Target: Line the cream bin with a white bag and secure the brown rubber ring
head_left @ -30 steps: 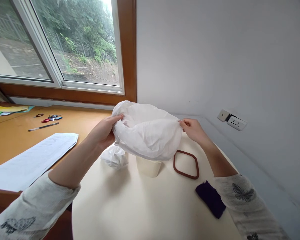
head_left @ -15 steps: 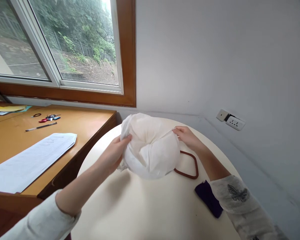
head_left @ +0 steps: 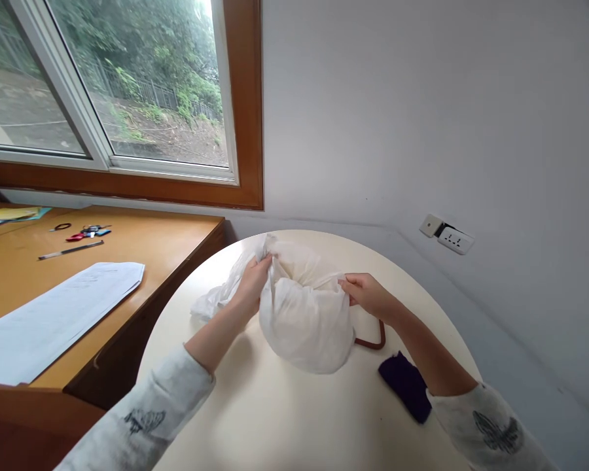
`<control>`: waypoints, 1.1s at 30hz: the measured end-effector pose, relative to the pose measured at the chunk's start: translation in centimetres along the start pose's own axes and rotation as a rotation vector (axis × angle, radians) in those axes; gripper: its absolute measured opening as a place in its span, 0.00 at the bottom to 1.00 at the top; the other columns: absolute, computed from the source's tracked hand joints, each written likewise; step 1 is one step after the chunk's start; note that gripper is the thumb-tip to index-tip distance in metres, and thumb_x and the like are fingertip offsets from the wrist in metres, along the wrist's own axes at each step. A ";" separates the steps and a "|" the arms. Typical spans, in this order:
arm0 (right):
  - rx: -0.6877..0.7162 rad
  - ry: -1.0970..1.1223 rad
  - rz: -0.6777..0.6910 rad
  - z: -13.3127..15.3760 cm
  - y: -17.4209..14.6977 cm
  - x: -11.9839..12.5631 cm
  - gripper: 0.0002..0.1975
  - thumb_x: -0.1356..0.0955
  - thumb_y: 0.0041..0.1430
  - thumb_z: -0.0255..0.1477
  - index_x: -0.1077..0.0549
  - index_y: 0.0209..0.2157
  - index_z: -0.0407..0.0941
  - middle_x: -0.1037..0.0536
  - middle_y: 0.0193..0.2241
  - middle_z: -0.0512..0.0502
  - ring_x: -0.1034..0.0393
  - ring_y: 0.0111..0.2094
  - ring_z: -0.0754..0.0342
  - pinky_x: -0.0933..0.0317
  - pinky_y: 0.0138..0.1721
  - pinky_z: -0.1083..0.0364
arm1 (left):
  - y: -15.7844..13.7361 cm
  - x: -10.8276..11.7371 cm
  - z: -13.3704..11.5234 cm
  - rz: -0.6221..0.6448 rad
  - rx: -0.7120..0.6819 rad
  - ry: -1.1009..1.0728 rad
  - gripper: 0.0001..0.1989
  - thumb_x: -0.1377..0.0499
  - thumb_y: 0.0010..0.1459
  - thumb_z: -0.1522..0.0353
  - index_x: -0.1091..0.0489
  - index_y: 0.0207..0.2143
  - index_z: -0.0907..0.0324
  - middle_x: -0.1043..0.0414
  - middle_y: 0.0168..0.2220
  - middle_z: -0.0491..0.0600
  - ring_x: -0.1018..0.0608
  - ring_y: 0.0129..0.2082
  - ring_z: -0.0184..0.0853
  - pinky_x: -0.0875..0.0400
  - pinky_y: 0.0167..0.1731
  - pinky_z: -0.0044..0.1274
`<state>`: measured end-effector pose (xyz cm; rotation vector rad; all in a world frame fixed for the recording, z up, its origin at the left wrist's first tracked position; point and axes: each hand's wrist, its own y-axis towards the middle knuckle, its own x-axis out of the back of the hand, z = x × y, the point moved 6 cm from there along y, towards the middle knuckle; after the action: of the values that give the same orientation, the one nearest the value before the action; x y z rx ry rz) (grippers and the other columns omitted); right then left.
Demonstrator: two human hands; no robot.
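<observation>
A thin white cloth (head_left: 307,327) hangs in a rounded, gathered shape over the round table. What gives it this shape is hidden inside. My left hand (head_left: 252,282) pinches its left edge, with a loose length of the cloth trailing onto the table behind the wrist. On the right side, my right hand (head_left: 366,290) grips the cloth's edge between thumb and fingers. A reddish-brown rounded frame (head_left: 373,343) lies under and beside my right hand, partly covered by the cloth. Near my right sleeve rests a dark purple piece of fabric (head_left: 406,386).
The round cream table (head_left: 294,418) stands against the white wall. To the left is a wooden desk (head_left: 177,235) with paper sheets (head_left: 63,320), a pen (head_left: 71,250), keys (head_left: 92,231) and a black ring (head_left: 62,226). Wall sockets (head_left: 455,239) sit at right.
The gathered cloth has come lower and tipped, its front now bulging toward me. My left hand has moved right and up along its edge; a loose part now spreads out at the left.
</observation>
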<state>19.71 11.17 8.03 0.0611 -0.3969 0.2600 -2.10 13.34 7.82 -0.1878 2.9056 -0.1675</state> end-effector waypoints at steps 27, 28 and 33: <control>0.141 0.407 -0.409 0.4 3.6 8.2 0.10 0.34 0.48 0.37 0.33 0.25 0.45 0.26 0.29 0.45 0.31 0.32 0.52 0.38 0.28 0.56 | 0.4 3.8 -9.1 0.027 -0.072 -0.141 0.02 0.44 0.50 0.77 0.32 0.25 0.65 0.33 0.18 0.46 0.30 0.17 0.27 0.32 0.19 0.18; 0.132 0.406 -0.415 0.3 3.6 8.3 0.10 0.33 0.47 0.37 0.33 0.25 0.45 0.26 0.29 0.45 0.31 0.32 0.52 0.38 0.28 0.56 | 0.3 3.9 -9.1 0.010 -0.055 -0.146 0.03 0.44 0.50 0.77 0.32 0.25 0.64 0.33 0.18 0.45 0.30 0.16 0.27 0.32 0.18 0.18; 0.134 0.458 -0.423 -0.2 3.3 8.8 0.08 0.33 0.46 0.35 0.32 0.24 0.45 0.28 0.25 0.48 0.33 0.29 0.54 0.39 0.29 0.56 | 0.3 4.4 -8.6 -0.012 0.011 -0.114 0.07 0.46 0.51 0.76 0.34 0.22 0.62 0.38 0.14 0.41 0.35 0.12 0.24 0.35 0.14 0.16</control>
<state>26.75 16.43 11.35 0.2103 0.0940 -0.1203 -8.37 13.91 15.14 -0.2058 2.7899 -0.1691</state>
